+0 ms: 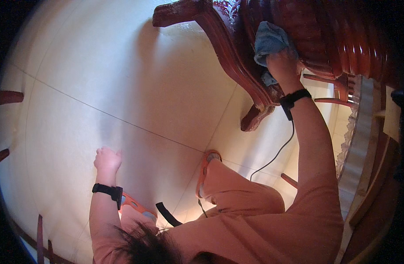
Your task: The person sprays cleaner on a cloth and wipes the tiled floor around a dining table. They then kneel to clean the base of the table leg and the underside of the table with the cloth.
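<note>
My right hand (282, 62) grips a blue cloth (270, 39) and presses it against the dark red carved wooden base (301, 33) of a piece of furniture. The cloth hides most of my fingers, and a bit of it hangs below my wrist. Two curved feet (178, 14) reach out from the base, joined by a moulded wooden rail (231, 62). Over the pale floor at the left is my left hand (107, 159), fingers curled in and nothing seen in it.
Pale floor tiles (89, 82) lie around my orange sandals (202, 178). A thin black cable (278, 153) hangs from my right wrist strap (296, 98). Wooden furniture legs (10, 97) stand at the left rim. A lace-edged cloth (362, 132) hangs at the right.
</note>
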{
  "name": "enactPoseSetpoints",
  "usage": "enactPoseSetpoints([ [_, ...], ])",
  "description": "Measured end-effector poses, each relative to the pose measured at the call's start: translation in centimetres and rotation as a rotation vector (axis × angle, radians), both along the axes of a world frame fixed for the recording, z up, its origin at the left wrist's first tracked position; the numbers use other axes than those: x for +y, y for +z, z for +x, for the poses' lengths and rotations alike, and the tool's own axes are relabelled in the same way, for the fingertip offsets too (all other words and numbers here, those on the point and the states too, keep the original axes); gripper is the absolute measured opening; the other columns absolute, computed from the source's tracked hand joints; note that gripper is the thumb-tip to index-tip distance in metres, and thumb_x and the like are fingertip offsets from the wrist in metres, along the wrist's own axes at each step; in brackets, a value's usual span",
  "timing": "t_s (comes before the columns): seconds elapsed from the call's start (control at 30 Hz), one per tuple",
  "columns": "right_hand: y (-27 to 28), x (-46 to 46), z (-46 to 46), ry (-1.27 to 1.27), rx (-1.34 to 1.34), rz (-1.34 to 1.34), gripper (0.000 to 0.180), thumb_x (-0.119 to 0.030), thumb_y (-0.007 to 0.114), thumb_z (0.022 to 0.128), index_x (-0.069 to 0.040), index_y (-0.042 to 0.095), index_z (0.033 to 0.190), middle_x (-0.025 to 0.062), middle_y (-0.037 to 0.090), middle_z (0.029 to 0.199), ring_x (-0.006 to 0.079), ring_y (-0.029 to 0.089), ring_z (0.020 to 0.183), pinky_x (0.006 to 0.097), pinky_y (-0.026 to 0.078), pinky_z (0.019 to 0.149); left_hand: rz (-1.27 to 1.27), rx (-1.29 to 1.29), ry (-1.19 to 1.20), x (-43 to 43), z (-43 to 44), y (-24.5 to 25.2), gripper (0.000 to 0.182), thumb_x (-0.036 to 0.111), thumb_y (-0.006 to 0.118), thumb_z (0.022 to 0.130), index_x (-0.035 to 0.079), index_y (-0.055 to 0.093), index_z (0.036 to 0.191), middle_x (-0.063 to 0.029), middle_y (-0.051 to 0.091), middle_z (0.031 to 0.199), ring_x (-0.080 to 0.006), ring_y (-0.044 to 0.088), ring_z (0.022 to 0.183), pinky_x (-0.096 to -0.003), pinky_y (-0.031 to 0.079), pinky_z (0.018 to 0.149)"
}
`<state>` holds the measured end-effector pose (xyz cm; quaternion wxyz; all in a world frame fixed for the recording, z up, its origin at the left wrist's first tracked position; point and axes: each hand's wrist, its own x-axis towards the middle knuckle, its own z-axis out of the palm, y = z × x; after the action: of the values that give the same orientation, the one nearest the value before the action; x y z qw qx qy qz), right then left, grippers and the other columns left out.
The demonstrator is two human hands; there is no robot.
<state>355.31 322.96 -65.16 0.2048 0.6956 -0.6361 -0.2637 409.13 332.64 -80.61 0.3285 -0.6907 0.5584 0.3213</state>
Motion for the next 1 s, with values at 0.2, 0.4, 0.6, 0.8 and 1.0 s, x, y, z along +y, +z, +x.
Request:
enactPoseSetpoints([
  [0.2, 4.4, 6.8, -3.9, -0.202, 0.195, 0.144, 0.017, -0.014, 0.059, 0.069, -0.005, 0.07, 0.077, 0.0147, 0.066, 0.091, 0.0288, 0.061, 0.087, 0.0431, 0.046, 0.08, -0.108, -0.002, 0.054, -0.1, 1.3, 0.6, 0.058, 0.044, 0.059, 0.082, -0.003, 0.05, 0.114, -0.0223, 0.051, 0.117, -0.0342, 0.056, 0.106, -0.0424, 0.046, 0.089],
  [0.4, 9.1, 9.9, -7.6, -0.108, -1.135, -0.422, 0.026, -0.006, 0.054, 0.083, -0.006, 0.058, 0.109, 0.0078, 0.059, 0.109, 0.024, 0.056, 0.1, 0.0399, 0.045, 0.089, -0.229, -0.039, 0.081, -1.4, 2.7, -0.3, 0.06, 0.044, 0.059, 0.082, -0.006, 0.049, 0.113, -0.0239, 0.05, 0.115, -0.0366, 0.054, 0.106, -0.0433, 0.046, 0.089],
  [0.6, 8.4, 9.3, -8.3, 0.104, -0.038, -0.47, 0.035, -0.006, 0.062, 0.075, -0.003, 0.055, 0.109, 0.0203, 0.057, 0.107, 0.0382, 0.053, 0.101, 0.0462, 0.041, 0.092, -0.232, -0.028, 0.144, -2.9, 3.4, -1.0, 0.066, 0.049, 0.058, 0.081, -0.007, 0.047, 0.114, -0.0242, 0.05, 0.117, -0.0354, 0.053, 0.109, -0.0437, 0.046, 0.09],
  [0.8, 8.9, 8.7, -5.1, 0.137, -0.505, -0.452, 0.024, -0.002, 0.057, 0.081, -0.004, 0.062, 0.104, 0.0145, 0.063, 0.103, 0.0344, 0.057, 0.097, 0.0442, 0.042, 0.091, -0.221, 0.0, 0.177, -3.9, 3.2, -0.5, 0.074, 0.057, 0.056, 0.079, -0.009, 0.05, 0.114, -0.0271, 0.052, 0.116, -0.0374, 0.05, 0.112, -0.0447, 0.044, 0.093],
  [1.0, 4.7, 5.6, -1.9, 0.219, -0.117, -0.123, 0.026, -0.007, 0.053, 0.085, -0.002, 0.06, 0.109, 0.0174, 0.063, 0.105, 0.0373, 0.059, 0.093, 0.0438, 0.046, 0.086, -0.134, 0.017, 0.161, -4.6, 3.2, 0.1, 0.079, 0.06, 0.057, 0.077, -0.008, 0.05, 0.116, -0.0251, 0.052, 0.118, -0.0341, 0.049, 0.116, -0.0432, 0.043, 0.095],
])
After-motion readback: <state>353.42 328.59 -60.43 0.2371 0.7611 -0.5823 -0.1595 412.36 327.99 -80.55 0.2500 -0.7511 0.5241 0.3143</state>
